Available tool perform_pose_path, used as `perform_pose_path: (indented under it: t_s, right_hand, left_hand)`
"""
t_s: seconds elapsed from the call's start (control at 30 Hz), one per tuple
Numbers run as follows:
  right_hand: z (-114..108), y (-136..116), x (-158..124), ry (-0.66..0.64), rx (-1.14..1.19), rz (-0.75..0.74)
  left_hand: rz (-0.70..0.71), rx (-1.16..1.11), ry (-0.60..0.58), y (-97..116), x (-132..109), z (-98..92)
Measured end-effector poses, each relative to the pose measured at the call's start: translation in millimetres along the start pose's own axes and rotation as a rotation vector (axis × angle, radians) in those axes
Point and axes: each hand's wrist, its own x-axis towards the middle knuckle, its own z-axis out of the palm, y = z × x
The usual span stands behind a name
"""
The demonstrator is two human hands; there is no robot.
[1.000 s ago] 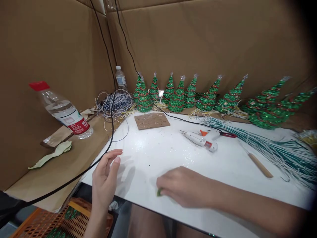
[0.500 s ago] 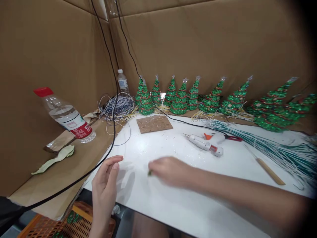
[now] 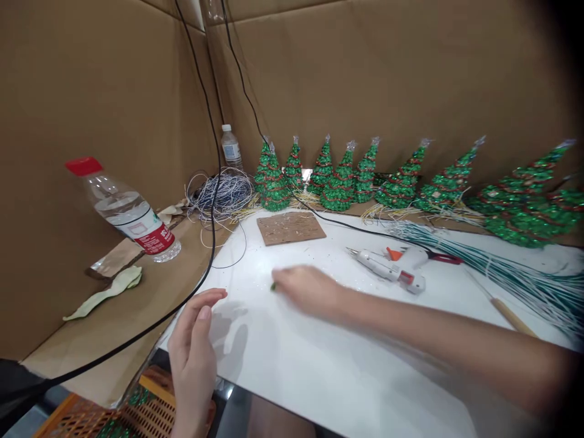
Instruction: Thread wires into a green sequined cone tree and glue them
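Note:
Over the middle of the white tabletop (image 3: 314,377), my right hand (image 3: 310,292) is closed and blurred. A small green piece (image 3: 273,286) pokes out at its fingertips, too smeared to name more closely. At the table's left edge, my left hand (image 3: 196,334) is raised, its fingers loosely curved and parted from the thumb, with nothing held. Beyond my right hand lies a piece of cardboard (image 3: 292,229) with specks on it. To the right of that is a white glue gun (image 3: 387,269) on its side.
Green beaded Christmas trees (image 3: 337,185) line the cardboard back wall. A bundle of green and white wires (image 3: 497,267) and a wooden-handled tool (image 3: 513,315) lie right. On the left are a red-capped bottle (image 3: 137,213), tangled wire (image 3: 223,191), a black cable (image 3: 214,213) and an orange basket (image 3: 148,407).
My right hand has moved away from me across the tabletop, the green piece still at its fingertips. My left hand stays nearly in place. The view has shifted slightly.

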Motion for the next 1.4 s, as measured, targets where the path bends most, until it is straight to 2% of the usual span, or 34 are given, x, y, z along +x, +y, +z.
perform_pose_path:
  t_s: [0.1,0.17,0.2,0.27,0.3,0.33,0.37,0.4,0.5,0.53,0.6,0.67,0.73,0.77,0.8,0.83,0.87,0.9,0.97,1.03,1.13,1.2,1.23,1.27,1.33,1.4]
  right_hand:
    - [-15,10,18,0.061,-0.023,0.104]
    - [-15,-6,12,0.071,-0.015,0.088]
    - [-11,-20,6,0.06,0.0,0.039]
    - [0,-44,-4,-0.038,0.031,-0.233]
    - [5,-50,-4,-0.071,0.027,-0.319]
    - [8,-51,-2,-0.087,0.026,-0.343]
    - [9,-46,5,-0.086,0.033,-0.295]
    - [7,-37,14,-0.054,0.03,-0.173]
    - [-10,-2,41,0.057,-0.03,0.073]
    - [-14,3,44,0.088,-0.04,0.122]
    - [-17,-4,37,0.123,-0.04,0.134]
    - [-9,-29,19,0.097,-0.012,0.027]
    - [3,-51,2,-0.027,0.031,-0.228]
    - [8,-55,-2,-0.064,0.042,-0.293]
    - [10,-53,-2,-0.081,0.044,-0.289]
    - [9,-45,3,-0.081,0.033,-0.217]
    - [6,-32,10,-0.052,0.007,-0.06]
    - [0,-17,19,-0.016,-0.02,0.036]
    - [-12,9,32,0.044,-0.051,0.159]
    - [-18,13,29,0.069,-0.055,0.185]
    - [-10,-19,-2,0.027,-0.017,0.029]
    - [1,-42,-21,-0.061,0.01,-0.284]
    - [5,-47,-25,-0.088,0.001,-0.341]
    - [7,-46,-24,-0.108,-0.001,-0.33]
    - [4,-27,-8,-0.096,-0.018,-0.104]
    - [-7,0,15,-0.029,-0.057,0.065]
  left_hand:
    - [0.012,-0.087,0.032,0,0,1.2]
    - [-0.006,-0.164,0.049,0,1,1.3]
    - [-0.017,-0.206,0.061,1,1,1.4]
    - [-0.03,-0.274,0.091,2,2,1.5]
    - [-0.032,-0.289,0.107,3,2,1.6]
    - [-0.033,-0.295,0.12,3,3,1.8]
    - [-0.033,-0.298,0.126,4,3,1.9]
    - [-0.035,-0.301,0.127,4,3,2.0]
    - [-0.031,-0.327,0.118,4,4,2.3]
    - [-0.026,-0.334,0.116,4,4,2.4]
    - [-0.025,-0.339,0.113,4,4,2.9]
    - [-0.028,-0.35,0.119,5,4,3.4]
    - [-0.034,-0.363,0.131,5,4,3.7]
    - [-0.036,-0.368,0.135,6,4,3.8]
    - [-0.038,-0.369,0.135,6,4,3.7]
    - [-0.038,-0.367,0.132,6,4,3.5]
    - [-0.037,-0.363,0.128,6,4,3.2]
    - [-0.034,-0.357,0.126,6,4,2.9]
    - [-0.032,-0.345,0.129,7,4,2.5]
    - [-0.038,-0.344,0.136,7,4,2.4]
    - [-0.045,-0.343,0.14,8,4,2.9]
    - [-0.043,-0.342,0.138,9,4,3.3]
    - [-0.041,-0.342,0.136,8,4,3.4]
    - [-0.04,-0.343,0.134,8,4,3.5]
    - [-0.04,-0.337,0.133,7,4,3.6]
    - [-0.042,-0.331,0.133,7,4,3.6]
